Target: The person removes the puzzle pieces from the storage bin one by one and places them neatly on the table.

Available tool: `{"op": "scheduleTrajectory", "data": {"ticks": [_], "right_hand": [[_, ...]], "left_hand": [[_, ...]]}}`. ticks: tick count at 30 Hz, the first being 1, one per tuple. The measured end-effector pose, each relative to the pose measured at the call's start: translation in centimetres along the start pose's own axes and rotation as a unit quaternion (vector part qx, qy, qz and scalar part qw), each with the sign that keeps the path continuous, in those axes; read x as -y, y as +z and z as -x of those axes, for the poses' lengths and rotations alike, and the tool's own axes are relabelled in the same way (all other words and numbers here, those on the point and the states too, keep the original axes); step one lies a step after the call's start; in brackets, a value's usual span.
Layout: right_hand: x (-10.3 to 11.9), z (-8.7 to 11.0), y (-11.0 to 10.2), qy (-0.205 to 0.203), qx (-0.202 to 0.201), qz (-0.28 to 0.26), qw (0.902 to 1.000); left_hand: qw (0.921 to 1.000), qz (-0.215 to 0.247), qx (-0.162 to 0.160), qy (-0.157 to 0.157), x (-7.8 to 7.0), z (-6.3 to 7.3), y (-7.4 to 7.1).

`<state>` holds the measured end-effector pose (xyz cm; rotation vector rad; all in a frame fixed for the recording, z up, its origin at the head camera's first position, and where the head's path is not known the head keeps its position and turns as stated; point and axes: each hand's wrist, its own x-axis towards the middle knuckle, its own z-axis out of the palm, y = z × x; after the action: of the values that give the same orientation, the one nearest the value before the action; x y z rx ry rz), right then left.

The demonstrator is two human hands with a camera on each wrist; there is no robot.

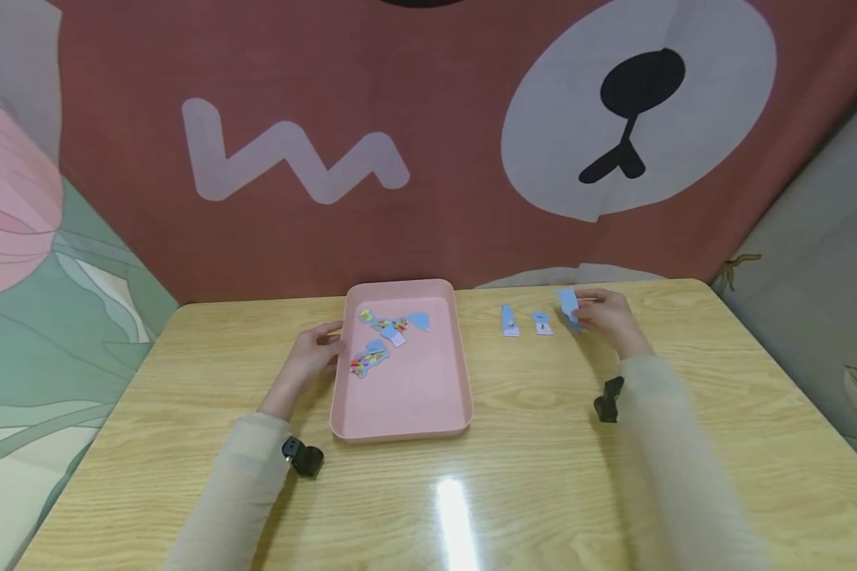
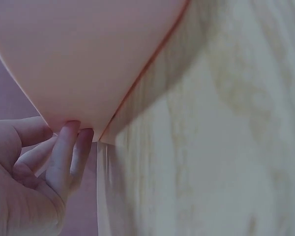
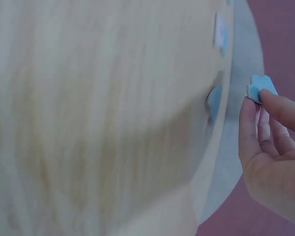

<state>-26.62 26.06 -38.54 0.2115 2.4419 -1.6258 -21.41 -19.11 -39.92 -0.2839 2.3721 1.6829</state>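
At the back right of the table, my right hand [image 1: 605, 319] pinches a flat light blue puzzle piece [image 3: 261, 88] between thumb and fingertips, held up off the wood. Beneath it on the tabletop lies another blue piece [image 3: 215, 104]. To the left of that hand stand two pieces in a row, a tall blue and lilac one [image 1: 510, 317] and a shorter one [image 1: 542, 321] with a small dark mark. My left hand [image 1: 316, 353] touches the outer left wall of a pink tray [image 1: 407, 404] with its fingertips. Inside the tray are several pieces, some multicoloured [image 1: 367, 362], some blue [image 1: 419, 320].
The wooden table [image 1: 543, 476] meets a red-brown cloth [image 1: 450, 238] with a printed bear face along its back edge. Black wrist cameras [image 1: 304, 457] sit at both cuffs. A bright light reflection shows near the table's front middle.
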Motion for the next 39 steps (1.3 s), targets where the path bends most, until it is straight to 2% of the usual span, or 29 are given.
{"op": "scheduleTrajectory", "data": {"ticks": [5, 10, 14, 22, 29, 35, 39], "right_hand": [[-1.6, 0.3, -1.7, -0.002, -0.01, -0.002, 0.9999], [-2.6, 0.9, -2.8, -0.01, -0.023, -0.035, 0.9991], [-3.1, 1.0, -3.4, 0.006, -0.04, -0.027, 0.9988], [-3.7, 0.6, -3.6, 0.049, -0.052, -0.034, 0.9969], [-3.9, 0.6, -3.7, 0.063, -0.05, -0.045, 0.9957], [-4.0, 0.2, -3.6, 0.073, -0.073, -0.05, 0.9934], [-4.1, 0.1, -3.5, 0.072, -0.085, -0.026, 0.9935]], "left_hand": [[1.0, -0.002, -0.005, 0.0, 0.0, 0.0, 0.0], [1.0, -0.002, -0.003, 0.001, 0.0, 0.0, 0.0], [1.0, -0.004, -0.002, 0.0, 0.0, 0.0, 0.0], [1.0, -0.006, -0.005, 0.0, -0.1, 0.1, 0.0], [1.0, 0.002, -0.003, -0.004, 0.0, 0.0, 0.1], [0.9999, 0.003, -0.002, -0.014, -0.1, -0.1, 0.1], [0.9999, 0.006, -0.001, -0.011, 0.0, -0.1, 0.1]]}}
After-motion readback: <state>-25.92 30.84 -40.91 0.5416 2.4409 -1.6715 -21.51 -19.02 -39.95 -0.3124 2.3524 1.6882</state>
